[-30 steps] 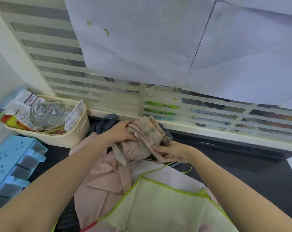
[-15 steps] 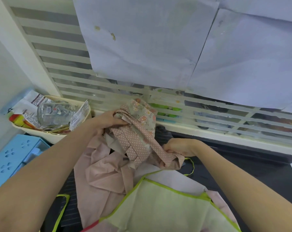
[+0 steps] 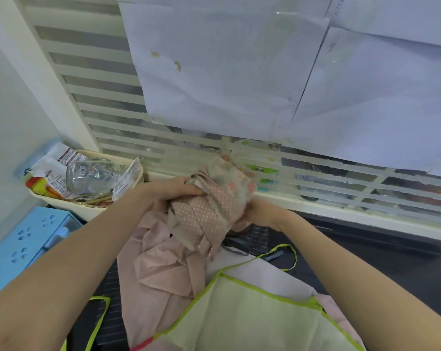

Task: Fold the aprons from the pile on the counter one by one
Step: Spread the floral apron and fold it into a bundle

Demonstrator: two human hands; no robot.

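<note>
A bunched apron [image 3: 215, 206], pink with white dots and a floral panel, is lifted above the pile. My left hand [image 3: 168, 192] grips its upper left side. My right hand [image 3: 258, 214] holds its lower right side, with most fingers hidden behind the cloth. Below them lies the pile on the dark counter [image 3: 391, 269]: a plain pink apron [image 3: 163, 269], a pale green apron with lime trim [image 3: 252, 312] nearest me, and a dark striped one [image 3: 258, 239] partly covered.
A cream basket [image 3: 136, 178] holding a glass jar and packets stands at the back left. A light blue plastic organiser [image 3: 19, 252] sits at the left. A slatted window with taped paper sheets [image 3: 239, 72] rises behind the counter.
Both hands have lifted the dotted apron higher and gathered it. My right hand moved up and closer to the left hand. The camera view shifted slightly.
</note>
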